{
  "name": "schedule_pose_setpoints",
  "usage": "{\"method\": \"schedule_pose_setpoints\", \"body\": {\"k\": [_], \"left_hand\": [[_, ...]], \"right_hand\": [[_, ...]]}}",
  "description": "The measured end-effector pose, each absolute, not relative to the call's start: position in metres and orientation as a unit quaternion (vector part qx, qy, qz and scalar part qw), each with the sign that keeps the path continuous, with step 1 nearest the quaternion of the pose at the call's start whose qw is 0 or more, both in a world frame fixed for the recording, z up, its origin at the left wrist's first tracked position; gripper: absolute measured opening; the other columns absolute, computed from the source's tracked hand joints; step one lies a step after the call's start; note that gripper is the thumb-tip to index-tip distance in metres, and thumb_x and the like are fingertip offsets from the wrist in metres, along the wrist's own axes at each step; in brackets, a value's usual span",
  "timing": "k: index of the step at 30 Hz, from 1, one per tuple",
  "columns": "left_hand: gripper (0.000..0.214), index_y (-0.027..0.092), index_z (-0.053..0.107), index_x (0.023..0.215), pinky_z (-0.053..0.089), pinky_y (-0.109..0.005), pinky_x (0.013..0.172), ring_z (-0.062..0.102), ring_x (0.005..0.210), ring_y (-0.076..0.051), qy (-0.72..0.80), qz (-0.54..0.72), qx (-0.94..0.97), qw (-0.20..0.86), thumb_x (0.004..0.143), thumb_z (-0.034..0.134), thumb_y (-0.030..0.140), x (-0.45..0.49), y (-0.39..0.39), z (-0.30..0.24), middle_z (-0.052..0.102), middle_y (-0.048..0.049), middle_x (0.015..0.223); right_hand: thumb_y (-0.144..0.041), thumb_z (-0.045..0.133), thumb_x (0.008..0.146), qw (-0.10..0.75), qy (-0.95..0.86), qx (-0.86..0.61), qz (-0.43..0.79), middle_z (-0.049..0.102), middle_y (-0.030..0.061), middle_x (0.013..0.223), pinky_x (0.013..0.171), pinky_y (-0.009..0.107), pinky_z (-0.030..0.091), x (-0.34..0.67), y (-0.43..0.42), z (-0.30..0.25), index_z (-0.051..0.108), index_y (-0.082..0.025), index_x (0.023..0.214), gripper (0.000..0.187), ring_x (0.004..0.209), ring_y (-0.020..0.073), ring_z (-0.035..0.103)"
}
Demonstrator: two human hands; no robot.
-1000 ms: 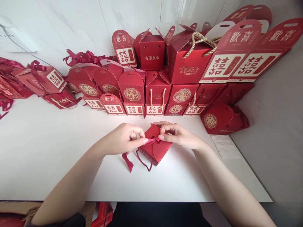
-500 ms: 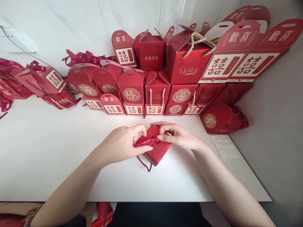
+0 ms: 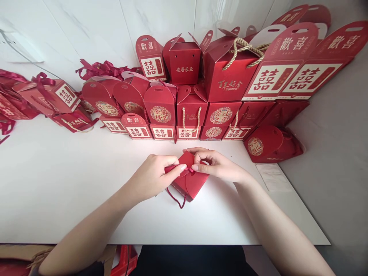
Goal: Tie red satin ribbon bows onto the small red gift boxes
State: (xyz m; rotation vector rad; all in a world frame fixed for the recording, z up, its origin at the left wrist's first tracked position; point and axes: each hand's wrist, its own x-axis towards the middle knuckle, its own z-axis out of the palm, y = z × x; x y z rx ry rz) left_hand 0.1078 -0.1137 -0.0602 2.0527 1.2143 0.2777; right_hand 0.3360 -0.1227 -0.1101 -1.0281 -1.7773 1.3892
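Observation:
In front of me a red gift box (image 3: 191,186) rests on the white table, its rounded flaps folded over the top. A dark red cord handle (image 3: 178,202) hangs from its near left side. Across the top runs a dark pink ribbon (image 3: 171,167). My left hand (image 3: 161,172) pinches the ribbon between thumb and fingers on the left. My right hand (image 3: 214,165) pinches it near the middle of the lid, with its other fingers behind the box. The ribbon's part between the fingertips is mostly hidden.
Stacked red gift boxes (image 3: 192,111) line the back of the table (image 3: 71,184). Ribbon-tied boxes (image 3: 54,96) stand at the left, below a bundle of loose ribbons (image 3: 103,69). One box (image 3: 271,145) lies by the grey wall at right.
My left thumb and fingers have closed on the ribbon, where they were apart before. My right hand keeps its pinch in nearly the same place.

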Motion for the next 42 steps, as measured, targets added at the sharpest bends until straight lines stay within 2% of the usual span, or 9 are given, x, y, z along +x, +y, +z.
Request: {"method": "schedule_pose_setpoints", "body": {"k": [15, 20, 24, 27, 32, 34, 37, 39, 42], "left_hand": [[0.041, 0.015, 0.058, 0.059, 0.027, -0.021, 0.042, 0.034, 0.039, -0.007, 0.469, -0.012, 0.735, 0.490, 0.089, 0.049, 0.042, 0.099, -0.092, -0.054, 0.041, 0.0036, 0.042], [0.031, 0.015, 0.071, 0.070, 0.048, -0.024, 0.060, 0.061, 0.059, -0.014, 0.387, -0.083, 0.724, 0.565, 0.085, 0.047, 0.025, 0.085, -0.079, -0.047, 0.068, -0.0046, 0.064], [0.025, 0.019, 0.077, 0.089, 0.054, -0.028, 0.078, 0.069, 0.083, -0.020, 0.352, -0.102, 0.729, 0.579, 0.079, 0.053, 0.015, 0.073, -0.076, -0.042, 0.075, -0.0055, 0.087], [0.020, 0.020, 0.077, 0.094, 0.054, -0.027, 0.082, 0.070, 0.091, -0.021, 0.362, -0.095, 0.729, 0.574, 0.083, 0.061, 0.027, 0.074, -0.079, -0.044, 0.076, -0.0056, 0.095], [0.032, 0.018, 0.076, 0.081, 0.053, -0.025, 0.076, 0.069, 0.082, -0.018, 0.423, 0.017, 0.727, 0.541, 0.086, 0.060, 0.045, 0.086, -0.083, -0.054, 0.076, -0.0054, 0.086], [0.031, 0.018, 0.075, 0.080, 0.051, -0.024, 0.076, 0.068, 0.082, -0.017, 0.420, 0.018, 0.734, 0.534, 0.087, 0.059, 0.044, 0.086, -0.081, -0.056, 0.076, -0.0042, 0.087], [0.030, 0.018, 0.075, 0.082, 0.050, -0.026, 0.077, 0.066, 0.084, -0.018, 0.413, 0.017, 0.753, 0.512, 0.086, 0.060, 0.044, 0.081, -0.075, -0.057, 0.075, -0.0032, 0.087], [0.029, 0.019, 0.076, 0.088, 0.050, -0.028, 0.080, 0.065, 0.090, -0.020, 0.409, 0.035, 0.760, 0.505, 0.085, 0.060, 0.044, 0.079, -0.071, -0.057, 0.074, -0.0041, 0.093], [0.030, 0.017, 0.074, 0.089, 0.051, -0.031, 0.083, 0.065, 0.089, -0.020, 0.401, 0.040, 0.751, 0.523, 0.085, 0.061, 0.044, 0.079, -0.068, -0.058, 0.074, -0.0064, 0.094]], "right_hand": [[-0.034, 0.065, 0.089, 0.351, -0.683, -0.408, 0.493, 0.052, 0.0052, 0.143, 0.109, 0.042, 0.030, 0.350, -0.129, -0.100, 0.051, -0.020, 0.066, 0.031, 0.137, 0.0240, 0.042], [-0.038, 0.065, 0.088, 0.334, -0.676, -0.413, 0.510, 0.055, 0.0082, 0.139, 0.104, 0.042, 0.034, 0.350, -0.129, -0.103, 0.049, -0.019, 0.065, 0.033, 0.132, 0.0259, 0.047], [-0.037, 0.066, 0.087, 0.338, -0.672, -0.412, 0.514, 0.057, 0.0082, 0.136, 0.104, 0.040, 0.034, 0.348, -0.129, -0.105, 0.050, -0.019, 0.066, 0.032, 0.130, 0.0252, 0.049], [-0.037, 0.066, 0.087, 0.333, -0.670, -0.411, 0.520, 0.056, 0.0081, 0.136, 0.103, 0.039, 0.036, 0.346, -0.129, -0.105, 0.053, -0.018, 0.065, 0.032, 0.127, 0.0255, 0.050], [-0.041, 0.066, 0.087, 0.335, -0.675, -0.419, 0.506, 0.058, 0.0083, 0.131, 0.102, 0.038, 0.037, 0.348, -0.129, -0.104, 0.059, -0.019, 0.068, 0.030, 0.129, 0.0266, 0.047], [-0.042, 0.067, 0.086, 0.348, -0.667, -0.431, 0.498, 0.058, 0.0078, 0.127, 0.098, 0.036, 0.039, 0.352, -0.130, -0.102, 0.061, -0.019, 0.069, 0.029, 0.122, 0.0250, 0.051], [-0.042, 0.068, 0.086, 0.374, -0.640, -0.439, 0.508, 0.063, 0.0050, 0.098, 0.078, 0.031, 0.045, 0.359, -0.131, -0.101, 0.058, -0.019, 0.070, 0.029, 0.089, 0.0180, 0.059], [-0.042, 0.067, 0.086, 0.367, -0.624, -0.423, 0.546, 0.059, 0.0010, 0.075, 0.066, 0.028, 0.043, 0.362, -0.132, -0.100, 0.056, -0.019, 0.068, 0.031, 0.069, 0.0140, 0.055], [-0.044, 0.066, 0.087, 0.342, -0.605, -0.401, 0.597, 0.059, -0.0001, 0.064, 0.060, 0.027, 0.042, 0.362, -0.133, -0.101, 0.057, -0.018, 0.067, 0.034, 0.060, 0.0122, 0.053]]}}
